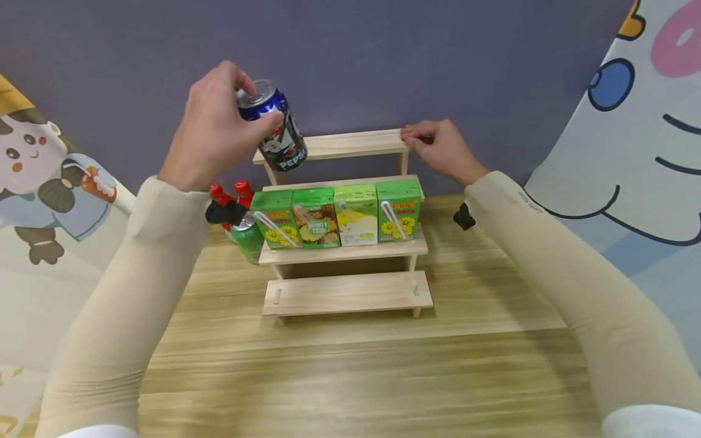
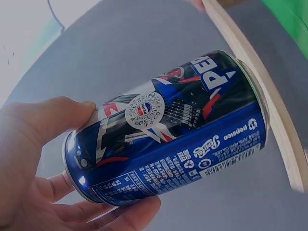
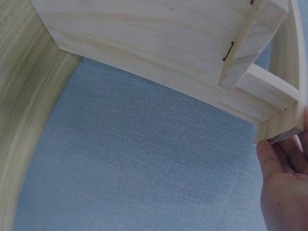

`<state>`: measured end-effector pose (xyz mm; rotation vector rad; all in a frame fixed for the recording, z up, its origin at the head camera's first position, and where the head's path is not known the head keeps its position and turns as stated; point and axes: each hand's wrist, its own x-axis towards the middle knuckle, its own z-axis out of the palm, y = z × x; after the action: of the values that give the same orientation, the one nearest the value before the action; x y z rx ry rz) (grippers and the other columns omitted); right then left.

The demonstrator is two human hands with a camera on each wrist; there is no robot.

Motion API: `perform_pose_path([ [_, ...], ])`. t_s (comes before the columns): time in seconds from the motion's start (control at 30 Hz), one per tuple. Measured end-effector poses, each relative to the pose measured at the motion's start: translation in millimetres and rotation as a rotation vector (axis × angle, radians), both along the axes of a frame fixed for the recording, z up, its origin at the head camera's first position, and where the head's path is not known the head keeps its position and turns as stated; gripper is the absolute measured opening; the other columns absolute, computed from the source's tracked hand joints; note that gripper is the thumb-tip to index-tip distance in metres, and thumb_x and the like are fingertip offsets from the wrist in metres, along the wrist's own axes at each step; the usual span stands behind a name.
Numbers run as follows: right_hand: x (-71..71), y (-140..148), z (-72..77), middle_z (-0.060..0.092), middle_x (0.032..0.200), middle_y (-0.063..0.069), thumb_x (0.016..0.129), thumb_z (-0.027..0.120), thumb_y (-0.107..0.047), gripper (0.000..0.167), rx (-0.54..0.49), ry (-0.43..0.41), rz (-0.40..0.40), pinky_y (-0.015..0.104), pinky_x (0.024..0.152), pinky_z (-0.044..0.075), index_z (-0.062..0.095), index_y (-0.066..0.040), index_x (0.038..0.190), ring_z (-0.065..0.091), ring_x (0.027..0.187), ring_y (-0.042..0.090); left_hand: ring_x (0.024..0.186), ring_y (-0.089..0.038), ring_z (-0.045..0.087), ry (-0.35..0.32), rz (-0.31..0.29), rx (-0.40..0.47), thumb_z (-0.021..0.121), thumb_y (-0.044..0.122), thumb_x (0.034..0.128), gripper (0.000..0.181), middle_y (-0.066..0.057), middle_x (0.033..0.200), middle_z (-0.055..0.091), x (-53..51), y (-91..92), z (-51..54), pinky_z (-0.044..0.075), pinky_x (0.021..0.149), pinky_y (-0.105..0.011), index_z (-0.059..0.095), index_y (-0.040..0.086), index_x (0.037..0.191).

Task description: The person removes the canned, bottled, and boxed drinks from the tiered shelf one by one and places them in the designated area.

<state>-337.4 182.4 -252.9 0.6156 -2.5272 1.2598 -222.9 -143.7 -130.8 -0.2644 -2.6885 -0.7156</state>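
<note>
My left hand (image 1: 210,125) grips a blue and black Pepsi can (image 1: 285,143) near its top, with the thumb on one side and fingers on the other. The can is tilted at the left end of the top board of a stepped wooden shelf (image 1: 356,143). In the left wrist view the base of the can (image 2: 192,115) is close against the board's edge (image 2: 269,91); whether they touch I cannot tell. At the other end of that board, my right hand (image 1: 440,149) pinches the corner between thumb and fingers. The right wrist view shows the thumb at the wooden corner (image 3: 281,127).
Several green juice boxes (image 1: 356,216) stand in a row on the middle step, some with straws attached. The lowest step (image 1: 347,293) is bare wood. Left of the shelf stand red-capped bottles (image 1: 243,190) and a green can (image 1: 249,240). A grey-blue wall rises behind.
</note>
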Motion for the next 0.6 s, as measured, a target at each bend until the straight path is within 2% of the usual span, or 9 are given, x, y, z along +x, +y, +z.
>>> perform_pose_path([
  [0.17, 1.7, 5.2, 0.2, 0.062, 0.122, 0.008, 0.094, 0.059, -0.017, 0.025, -0.003, 0.003, -0.009, 0.03, 0.09, 0.046, 0.069, 0.0, 0.11, 0.053, 0.117, 0.016, 0.092, -0.02, 0.056, 0.028, 0.083, -0.016, 0.063, 0.043, 0.0861, 0.054, -0.007, 0.128, 0.047, 11.7, -35.7, -3.4, 0.051, 0.066, -0.021, 0.044, 0.007, 0.122],
  [0.3, 3.5, 8.9, 0.5, 0.061, 0.123, 0.008, 0.095, 0.058, -0.017, 0.025, -0.004, -0.003, -0.015, 0.029, 0.09, 0.046, 0.069, -0.001, 0.11, 0.053, 0.117, 0.016, 0.084, -0.024, 0.054, 0.049, 0.116, -0.057, 0.064, 0.043, 0.0851, 0.055, -0.012, 0.122, 0.05, 23.7, -67.7, -14.9, 0.043, 0.052, -0.014, 0.046, 0.003, 0.12],
  [0.43, 4.1, 12.1, 2.8, 0.061, 0.122, 0.01, 0.094, 0.059, -0.016, 0.025, -0.015, 0.008, -0.019, 0.028, 0.089, 0.046, 0.069, 0.0, 0.11, 0.053, 0.117, 0.016, 0.069, -0.028, 0.051, 0.021, 0.144, -0.1, 0.063, 0.045, 0.0852, 0.058, -0.017, 0.107, 0.052, 32.7, -96.2, -38.8, 0.04, 0.043, -0.026, 0.048, 0.0, 0.118],
  [0.53, 5.9, 13.7, 4.8, 0.061, 0.122, 0.01, 0.094, 0.059, -0.017, 0.025, -0.012, 0.016, -0.024, 0.028, 0.089, 0.046, 0.069, 0.0, 0.109, 0.053, 0.117, 0.016, 0.055, -0.028, 0.044, -0.02, 0.166, -0.118, 0.063, 0.047, 0.0855, 0.059, -0.016, 0.092, 0.048, 35.6, -115.0, -61.3, 0.035, 0.04, -0.034, 0.048, -0.001, 0.117],
  [0.6, 6.9, 14.1, 5.8, 0.061, 0.123, 0.009, 0.094, 0.059, -0.018, 0.025, -0.005, 0.01, -0.025, 0.028, 0.089, 0.046, 0.069, -0.001, 0.11, 0.053, 0.117, 0.016, 0.051, -0.028, 0.041, -0.036, 0.172, -0.118, 0.063, 0.047, 0.0856, 0.06, -0.016, 0.087, 0.046, 35.4, -127.1, -77.2, 0.032, 0.041, -0.036, 0.047, -0.002, 0.116],
])
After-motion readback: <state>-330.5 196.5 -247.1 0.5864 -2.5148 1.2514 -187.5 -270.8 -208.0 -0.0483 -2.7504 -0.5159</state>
